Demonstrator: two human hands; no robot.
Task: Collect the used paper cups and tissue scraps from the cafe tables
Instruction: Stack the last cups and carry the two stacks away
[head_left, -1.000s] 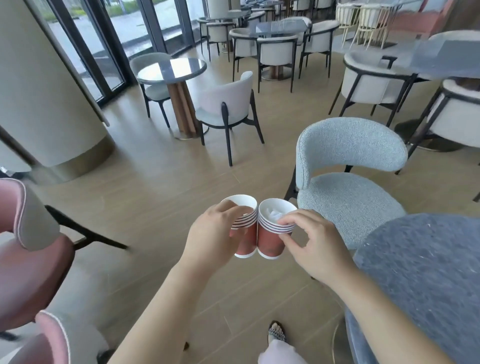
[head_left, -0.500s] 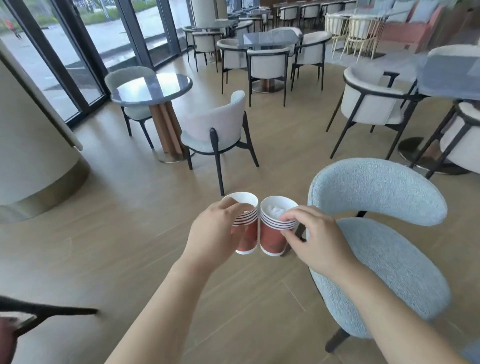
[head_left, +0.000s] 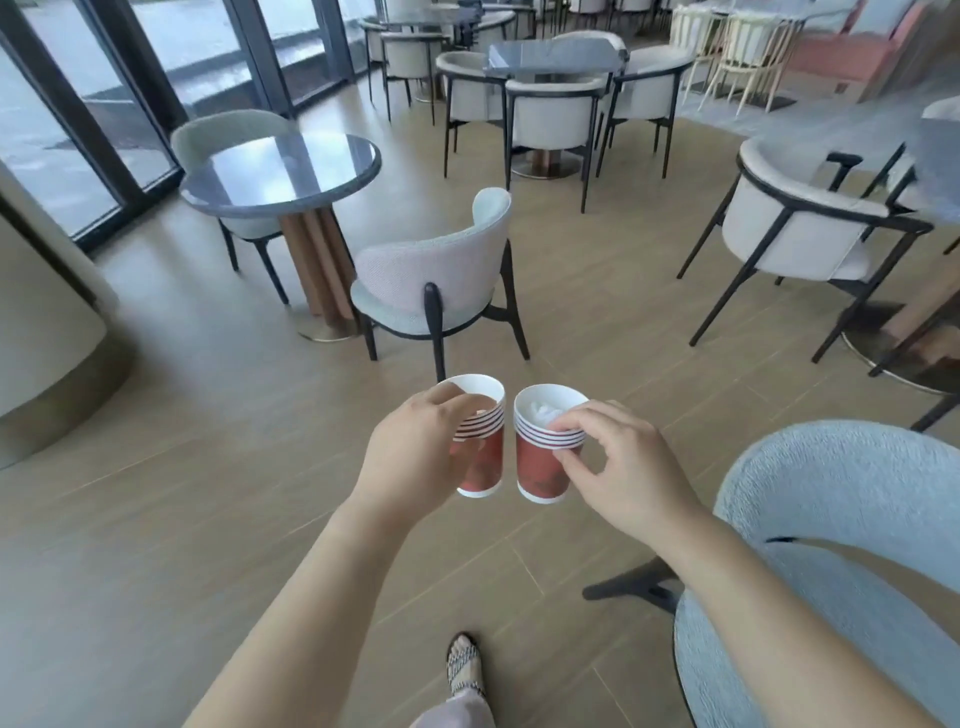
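Carrying step, judged from the grip: both loads lifted off any table and held side by side above the wood floor, near and centre.

Steer wide of the blue chair (head_left: 841, 519) crowding the near right. Head for the round table (head_left: 280, 171) at far left only with both loads level.

Left hand (head_left: 415, 460) wrapped round the left paper cup (head_left: 483, 462), thumb hooked over the rim, fingers curled on the wall. Right hand (head_left: 628, 467) pinching the right paper cup (head_left: 540, 467) at its striped band, thumb and fingertips closed on it.

Squeeze lightly, since thin paper walls probably buckle. Hold the right cup upright so the tissue scrap (head_left: 545, 413) stays inside. Better yet, nest one cup into the other and free a hand for the next pickup.

Counted, largest first:
- Tables: two whole, the round one and a dark-topped one farther back, plus a blurred slice at the right edge.
- Chairs: four plain ones, namely the blue, a pale chair (head_left: 431, 275) near the round table, one behind it, and a cream armchair at right. More farther off, too crowded to count.
- Hands: two.
- Cups: two (possibly nested stacks; stripes could be print or rims, cannot tell).
- Tissue scraps: one wad.
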